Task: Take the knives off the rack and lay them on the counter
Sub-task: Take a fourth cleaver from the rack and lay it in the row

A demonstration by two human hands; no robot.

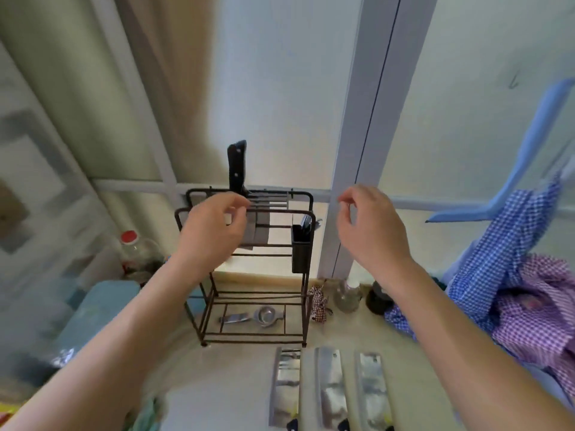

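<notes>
The counter [236, 384] holds three knives [329, 387]. Both hands [214, 231] [370, 231] hover empty, fingers loose, near the rack [249, 275]. The last knife [237, 169] looks heavy and stiff; its black handle seems safest.

You have two bare hands up at the rack [249, 265], the left hand [214, 231] in front of its top rails and the right hand [370, 225] just right of it, both loosely curled and gripping nothing. One knife [237, 168] with a black handle stands in the rack just above your left fingers, and three cleavers [329, 387] lie side by side on the counter [242, 384] below and between your hands. You also have one black holder [300, 251] hanging on the rack between your hands, one strainer [264, 315] on its bottom shelf, and one red-capped bottle [133, 250] left of your left wrist.
</notes>
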